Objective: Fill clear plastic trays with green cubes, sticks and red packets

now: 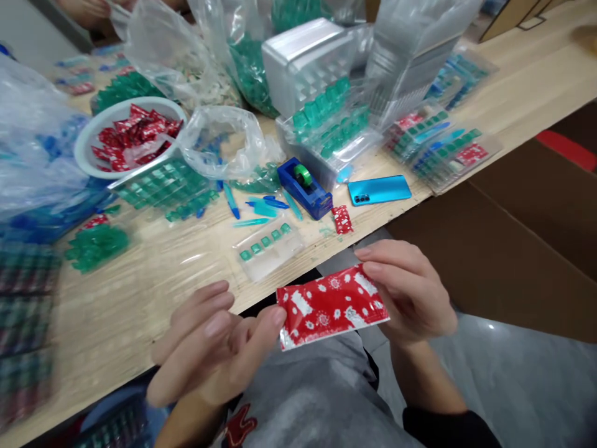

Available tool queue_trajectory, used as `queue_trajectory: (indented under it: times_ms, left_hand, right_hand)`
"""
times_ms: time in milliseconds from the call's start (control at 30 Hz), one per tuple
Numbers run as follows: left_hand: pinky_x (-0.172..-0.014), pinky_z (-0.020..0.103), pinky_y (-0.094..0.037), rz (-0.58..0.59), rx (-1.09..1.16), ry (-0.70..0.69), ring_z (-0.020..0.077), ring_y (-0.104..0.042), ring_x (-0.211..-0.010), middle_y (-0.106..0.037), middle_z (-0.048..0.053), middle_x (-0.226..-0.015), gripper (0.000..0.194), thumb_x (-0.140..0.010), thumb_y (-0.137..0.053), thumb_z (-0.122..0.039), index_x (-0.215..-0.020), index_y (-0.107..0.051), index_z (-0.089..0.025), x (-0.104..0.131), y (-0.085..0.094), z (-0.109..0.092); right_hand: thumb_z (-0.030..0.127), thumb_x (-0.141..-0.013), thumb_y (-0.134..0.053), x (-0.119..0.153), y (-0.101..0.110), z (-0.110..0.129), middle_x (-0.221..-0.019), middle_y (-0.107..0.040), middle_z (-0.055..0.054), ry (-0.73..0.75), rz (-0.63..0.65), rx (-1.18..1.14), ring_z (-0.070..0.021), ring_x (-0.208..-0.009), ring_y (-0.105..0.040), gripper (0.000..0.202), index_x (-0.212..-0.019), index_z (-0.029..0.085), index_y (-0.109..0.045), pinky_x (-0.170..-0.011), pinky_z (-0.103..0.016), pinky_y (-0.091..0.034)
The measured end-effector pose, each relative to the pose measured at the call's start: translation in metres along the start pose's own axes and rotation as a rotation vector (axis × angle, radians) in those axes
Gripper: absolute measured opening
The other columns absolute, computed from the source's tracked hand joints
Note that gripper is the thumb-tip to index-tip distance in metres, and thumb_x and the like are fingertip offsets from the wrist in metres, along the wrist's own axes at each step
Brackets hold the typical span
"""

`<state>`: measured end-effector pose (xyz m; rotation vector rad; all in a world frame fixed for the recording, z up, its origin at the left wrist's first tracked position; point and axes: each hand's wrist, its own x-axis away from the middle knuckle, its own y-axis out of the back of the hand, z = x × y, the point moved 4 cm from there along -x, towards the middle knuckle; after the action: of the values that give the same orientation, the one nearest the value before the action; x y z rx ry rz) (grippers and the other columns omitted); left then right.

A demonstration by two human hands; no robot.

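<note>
A red sachet (333, 306) with white printed shapes is held up over my lap, just off the table's front edge. My right hand (410, 289) pinches its right end between thumb and fingers. At the left end, the thumb tip of my left hand (214, 342) touches the edge, while its other fingers are spread away from it. Beyond the sachet, a clear plastic tray (268, 249) with a row of green cubes lies on the table. Another small red packet (342, 219) lies by a blue tape dispenser (305, 188).
A white bowl (86, 152) holds several red sachets. Behind stand clear bags (163, 50) and stacked plastic trays (303, 56). Blue pens (231, 200), a blue phone (380, 190), and a green pile (97, 246) lie on the table. A cardboard box (527, 236) stands at right.
</note>
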<state>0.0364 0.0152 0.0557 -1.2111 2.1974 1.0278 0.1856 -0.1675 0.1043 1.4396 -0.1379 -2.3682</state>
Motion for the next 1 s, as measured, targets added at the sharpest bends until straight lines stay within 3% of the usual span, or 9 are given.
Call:
queue_trajectory:
  times_ms: [100, 167, 267, 333, 400, 533, 733, 900, 1000]
  left_hand:
    - [-0.081, 0.032, -0.054, -0.173, -0.048, -0.371, 0.0141, -0.057, -0.089, -0.048, -0.002, -0.106, 0.019, -0.068, -0.077, -0.013, -0.075, -0.062, -0.024, -0.011, -0.004, -0.030]
    - [-0.083, 0.032, -0.054, -0.073, -0.034, -0.352, 0.0141, -0.060, -0.091, -0.047, 0.000, -0.115, 0.021, -0.076, -0.069, -0.012, -0.092, -0.063, -0.025, -0.015, -0.010, -0.034]
    - [-0.088, 0.035, -0.052, 0.123, 0.010, -0.059, 0.0164, -0.061, -0.095, -0.051, 0.005, -0.118, 0.033, -0.083, -0.065, -0.019, -0.114, -0.056, -0.026, -0.004, -0.015, -0.017]
    - [-0.090, 0.035, -0.051, 0.180, 0.017, 0.112, 0.0170, -0.060, -0.098, -0.055, 0.006, -0.112, 0.024, -0.087, -0.059, -0.020, -0.110, -0.058, -0.024, 0.012, -0.014, -0.001]
    - [-0.085, 0.032, -0.053, 0.237, 0.045, 0.271, 0.0172, -0.060, -0.100, -0.058, 0.007, -0.109, 0.015, -0.090, -0.054, -0.021, -0.103, -0.061, -0.022, 0.030, -0.014, 0.014]
    - [-0.078, 0.030, -0.057, 0.326, 0.133, 0.462, 0.0180, -0.063, -0.096, -0.059, 0.009, -0.111, 0.017, -0.090, -0.052, -0.029, -0.096, -0.066, -0.020, 0.051, -0.020, 0.026]
    - [-0.077, 0.030, -0.056, 0.401, 0.311, 0.601, 0.0178, -0.065, -0.089, -0.064, 0.009, -0.104, 0.024, -0.089, -0.054, -0.039, -0.093, -0.068, -0.019, 0.048, -0.034, 0.014]
    - [-0.080, 0.033, -0.055, 0.527, 0.787, 1.042, 0.0174, -0.066, -0.084, -0.070, 0.009, -0.103, 0.033, -0.086, -0.060, -0.046, -0.105, -0.068, -0.021, 0.056, -0.059, 0.007]
    - [-0.090, 0.038, -0.052, 0.592, 1.178, 1.295, 0.0222, -0.065, -0.100, -0.068, 0.011, -0.116, 0.049, -0.082, -0.057, -0.061, -0.111, -0.068, -0.023, 0.055, -0.091, -0.004]
  right_hand:
    - [0.012, -0.087, -0.057, 0.005, -0.004, -0.004, -0.094, -0.070, -0.005, -0.068, 0.078, 0.007, -0.0171, -0.083, -0.066, 0.025, -0.109, 0.023, -0.063, -0.069, -0.032, -0.054]
    - [0.010, -0.086, -0.056, 0.014, -0.005, -0.009, -0.092, -0.070, -0.004, -0.167, 0.168, 0.000, -0.0158, -0.080, -0.066, 0.023, -0.103, 0.023, -0.064, -0.067, -0.030, -0.053]
    - [0.015, -0.083, -0.059, 0.039, -0.001, -0.032, -0.085, -0.069, -0.003, -0.558, 0.192, -0.062, -0.0158, -0.078, -0.065, 0.008, -0.085, 0.021, -0.065, -0.069, -0.030, -0.052]
    - [0.025, -0.079, -0.065, 0.062, 0.006, -0.054, -0.077, -0.068, -0.003, -0.891, 0.106, -0.125, -0.0159, -0.071, -0.063, 0.007, -0.075, 0.020, -0.063, -0.065, -0.029, -0.050]
    - [0.034, -0.074, -0.067, 0.080, 0.011, -0.074, -0.066, -0.065, -0.002, -1.088, 0.014, -0.168, -0.0149, -0.061, -0.060, 0.018, -0.070, 0.020, -0.057, -0.059, -0.029, -0.048]
    - [0.042, -0.069, -0.066, 0.096, 0.008, -0.110, -0.056, -0.057, 0.001, -1.213, -0.088, -0.213, -0.0134, -0.054, -0.055, 0.027, -0.067, 0.021, -0.049, -0.056, -0.028, -0.046]
    - [0.055, -0.063, -0.065, 0.103, -0.012, -0.147, -0.063, -0.060, -0.003, -1.358, -0.125, -0.254, -0.0101, -0.045, -0.049, 0.040, -0.068, 0.019, -0.049, -0.043, -0.025, -0.036]
    - [0.059, -0.067, -0.065, 0.107, 0.004, -0.131, -0.060, -0.058, -0.002, -1.365, -0.087, -0.157, -0.0107, -0.041, -0.047, 0.047, -0.080, 0.014, -0.060, -0.040, -0.026, -0.034]
    - [0.057, -0.075, -0.060, 0.106, 0.018, -0.103, -0.081, -0.066, -0.008, -1.273, -0.163, -0.029, -0.0182, -0.066, -0.061, 0.050, -0.102, 0.014, -0.060, -0.062, -0.034, -0.049]
